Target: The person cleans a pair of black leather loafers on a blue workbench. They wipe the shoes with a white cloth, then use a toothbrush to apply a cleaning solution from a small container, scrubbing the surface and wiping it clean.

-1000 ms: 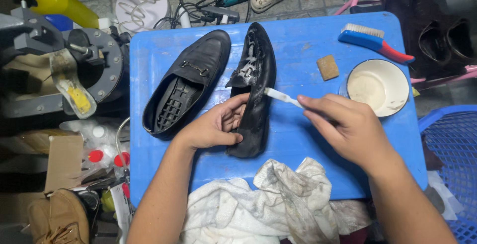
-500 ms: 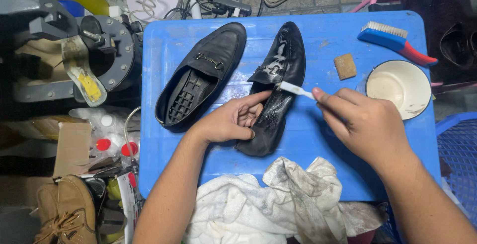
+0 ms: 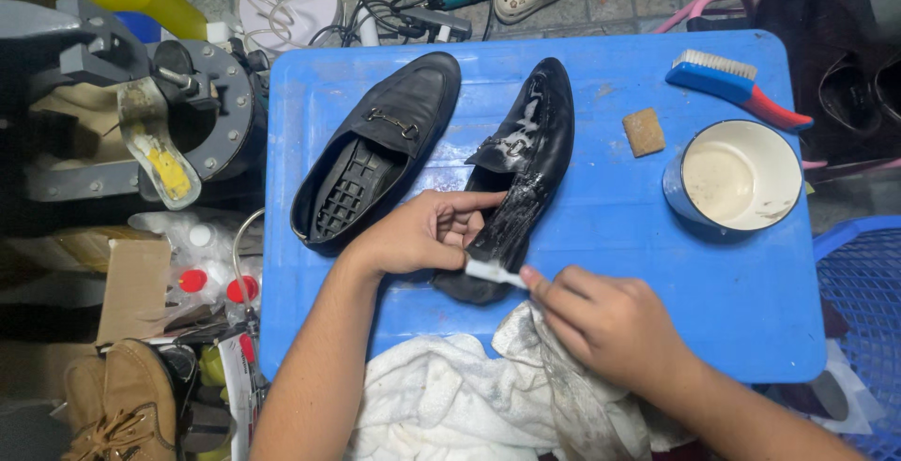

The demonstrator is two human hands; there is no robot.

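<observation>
Gripping a small white brush [image 3: 493, 272], right hand [image 3: 605, 325] scrubs the black loafer [image 3: 526, 165] (left hand [image 3: 422, 233] clasps it).

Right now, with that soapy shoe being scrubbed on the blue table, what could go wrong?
The wet shoe is steadied only by the left hand, so it might slip while the right hand works the small brush at its heel. Foam could drip onto the white cloth lying just below. The bowl sits near the table's right edge, so an elbow bump might spill it.
</observation>
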